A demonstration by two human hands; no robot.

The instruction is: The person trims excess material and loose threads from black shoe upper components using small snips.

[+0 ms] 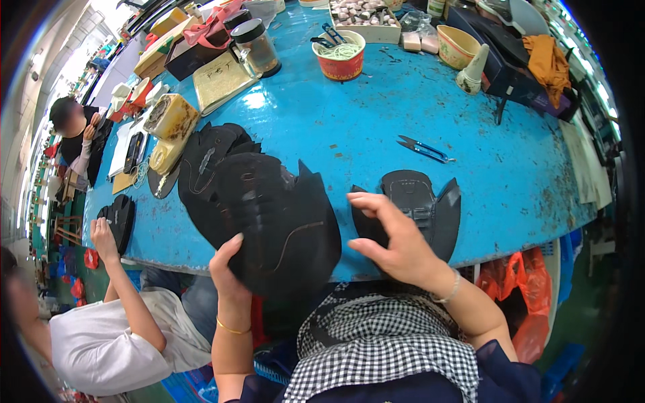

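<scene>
In my left hand (230, 267) is a black shoe upper (275, 228), held by its near left edge with the thumb on top. It is slightly blurred and shows a curved line of stitching. My right hand (400, 245) hovers with thumb and fingers spread, holding nothing. Below and beyond it, another black shoe upper (411, 191) lies on the blue table, partly covered by the hand. More black shoe uppers (215, 148) are heaped just behind the held one. Thread snips (426, 149) with blue handles rest farther off to the right.
Along the far side of the blue table (376, 114) stand a red tub (340, 60) of cord, a lidded jar (255, 47), a yellow bowl (458, 47) and a thread cone (473, 70). A co-worker (111, 336) at left handles black pieces. Red bags (521, 289) hang at right.
</scene>
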